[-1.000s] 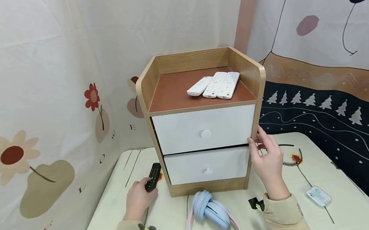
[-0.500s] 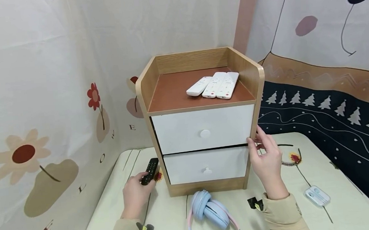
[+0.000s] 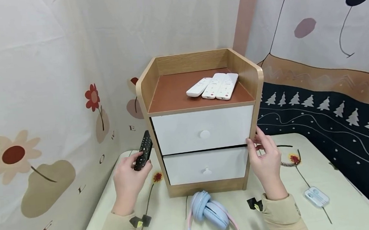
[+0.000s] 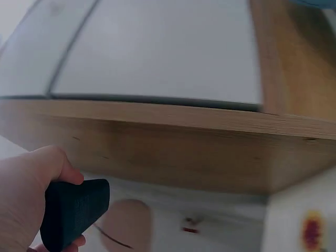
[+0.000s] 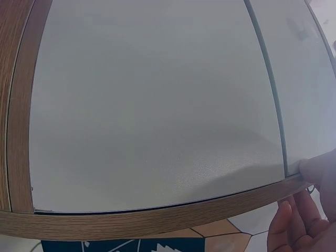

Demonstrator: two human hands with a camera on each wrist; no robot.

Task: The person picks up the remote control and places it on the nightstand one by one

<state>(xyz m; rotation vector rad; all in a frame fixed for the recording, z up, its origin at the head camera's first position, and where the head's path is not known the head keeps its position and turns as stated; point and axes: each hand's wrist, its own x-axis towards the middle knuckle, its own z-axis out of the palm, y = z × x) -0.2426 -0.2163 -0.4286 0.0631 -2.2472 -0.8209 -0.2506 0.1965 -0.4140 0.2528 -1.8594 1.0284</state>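
A black remote control [image 3: 143, 151] is held up in my left hand [image 3: 129, 182], thumb on one side and fingers on the other, beside the cabinet's left edge. The left wrist view shows the butt end of the remote control [image 4: 74, 212] in the grip. My right hand [image 3: 267, 162] holds the right front edge of a small wooden drawer cabinet [image 3: 206, 188], thumb on the front and fingers along the side. Both white drawers are closed. Three white remote controls [image 3: 213, 86] lie overlapping on the cabinet's brown top.
Blue and pink headphones [image 3: 208, 210] lie in front of the cabinet. A clear case with earphones [image 3: 316, 196] sits at the right on the pale tabletop [image 3: 223, 198]. Printed curtains [image 3: 55, 85] hang behind and at both sides.
My left hand has lifted the black remote control off the tabletop area, first drawing it slightly left, then raising it beside the cabinet. My right hand stays at the cabinet's edge.
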